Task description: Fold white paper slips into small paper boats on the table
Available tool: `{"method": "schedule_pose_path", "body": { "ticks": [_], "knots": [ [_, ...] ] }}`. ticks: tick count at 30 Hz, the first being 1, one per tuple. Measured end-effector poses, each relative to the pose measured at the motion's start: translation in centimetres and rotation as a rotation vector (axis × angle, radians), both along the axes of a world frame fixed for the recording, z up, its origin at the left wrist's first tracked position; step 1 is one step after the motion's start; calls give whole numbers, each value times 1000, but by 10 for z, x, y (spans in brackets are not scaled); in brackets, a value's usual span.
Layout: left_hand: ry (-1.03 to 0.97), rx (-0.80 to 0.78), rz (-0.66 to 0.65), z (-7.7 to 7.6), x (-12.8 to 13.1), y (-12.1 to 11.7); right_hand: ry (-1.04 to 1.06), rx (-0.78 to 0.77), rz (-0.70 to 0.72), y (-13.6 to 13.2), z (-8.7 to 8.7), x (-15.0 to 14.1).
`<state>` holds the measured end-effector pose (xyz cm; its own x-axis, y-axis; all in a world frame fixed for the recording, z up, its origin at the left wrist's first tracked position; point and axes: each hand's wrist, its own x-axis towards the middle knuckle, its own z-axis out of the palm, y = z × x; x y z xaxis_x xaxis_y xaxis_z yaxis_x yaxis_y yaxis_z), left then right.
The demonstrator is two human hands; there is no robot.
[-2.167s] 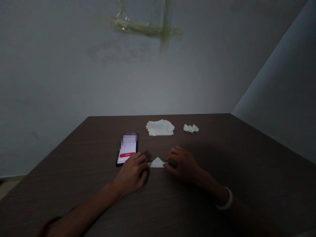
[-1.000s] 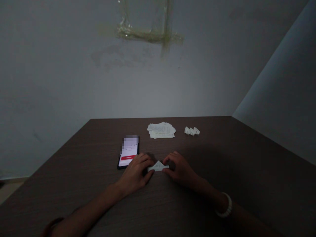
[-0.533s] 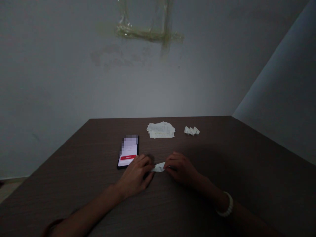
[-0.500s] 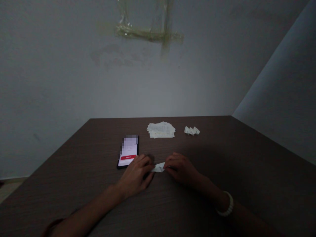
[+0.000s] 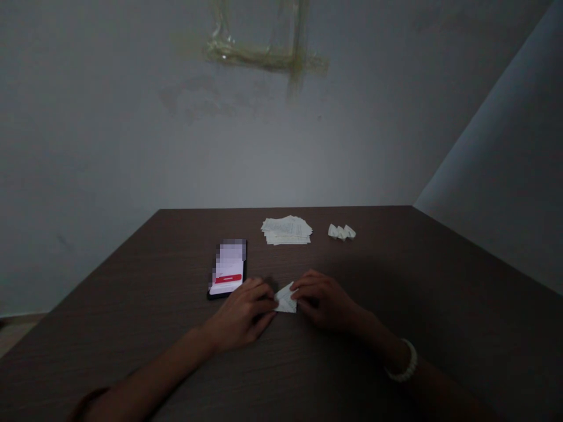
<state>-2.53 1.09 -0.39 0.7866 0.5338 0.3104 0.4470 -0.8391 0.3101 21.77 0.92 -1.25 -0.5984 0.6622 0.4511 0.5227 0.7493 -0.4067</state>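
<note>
A small folded white paper [image 5: 285, 299], roughly triangular, lies on the dark wood table between my hands. My left hand [image 5: 244, 313] rests on the table with its fingertips pinching the paper's left side. My right hand [image 5: 323, 302] holds the right side, its fingers partly covering that corner. The heel of my left hand is close to a smartphone [image 5: 227, 268], which lies face up with a lit screen and a red bar. A white bead bracelet [image 5: 402, 363] circles my right wrist.
A stack of white paper slips [image 5: 285, 230] lies on the dark wood table [image 5: 373, 264] beyond my hands. To its right sits a small row of folded white paper pieces [image 5: 341, 231]. The table's far edge meets a grey wall with old tape marks [image 5: 264, 53].
The paper has gone from a long strip with a raised triangle to a compact triangular fold. My hands have come closer together around it.
</note>
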Motion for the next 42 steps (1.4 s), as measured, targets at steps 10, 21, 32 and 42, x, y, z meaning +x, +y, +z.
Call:
{"method": "schedule_pose_path", "body": {
  "ticks": [10,21,32,42],
  "knots": [
    [-61,-42,-9,5,0,-1,-50,-7,-33,-1,0,-5],
    [-117,-173,143,0,5,0,-96,52,124,-4,-3,-12],
    [-146,-215,309,-1,13,-3,-186,101,130,-3,-6,-11],
    [-64,-71,303,5,14,-5,-284,113,115,-3,-3,-12]
  ]
}}
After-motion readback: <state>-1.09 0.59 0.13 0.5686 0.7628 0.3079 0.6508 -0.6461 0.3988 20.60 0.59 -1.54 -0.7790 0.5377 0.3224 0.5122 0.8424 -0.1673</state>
